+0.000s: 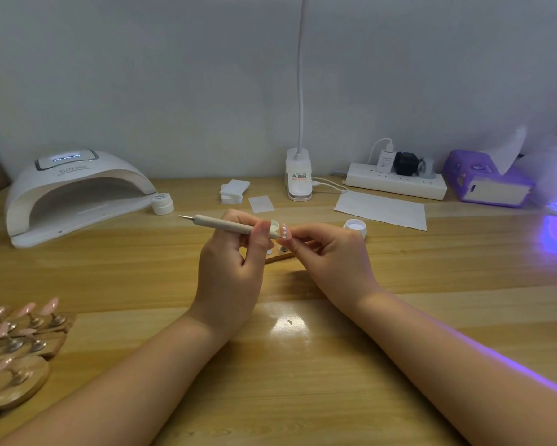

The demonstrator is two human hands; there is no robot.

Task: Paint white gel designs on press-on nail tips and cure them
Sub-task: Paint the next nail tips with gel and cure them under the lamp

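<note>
My left hand (230,272) grips a beige dotting pen (222,224) that lies sideways, its metal tip pointing left and its other end at a pink nail tip (284,231). The nail tip carries small white dots, and my right hand (330,255) pinches it at table centre. Just behind my fingers sits a small white dish of gel (274,225), partly hidden. An open jar of white gel (355,226) stands to the right. The white curing lamp (74,191) stands at the back left with its display lit.
Wooden stands with several pink nail tips (16,342) crowd the near left edge. A closed gel jar (162,203), wipes (233,189), a clip lamp base (299,178), a paper sheet (381,209), a power strip (396,181) and a purple tissue box (486,178) line the back. Violet light glows far right.
</note>
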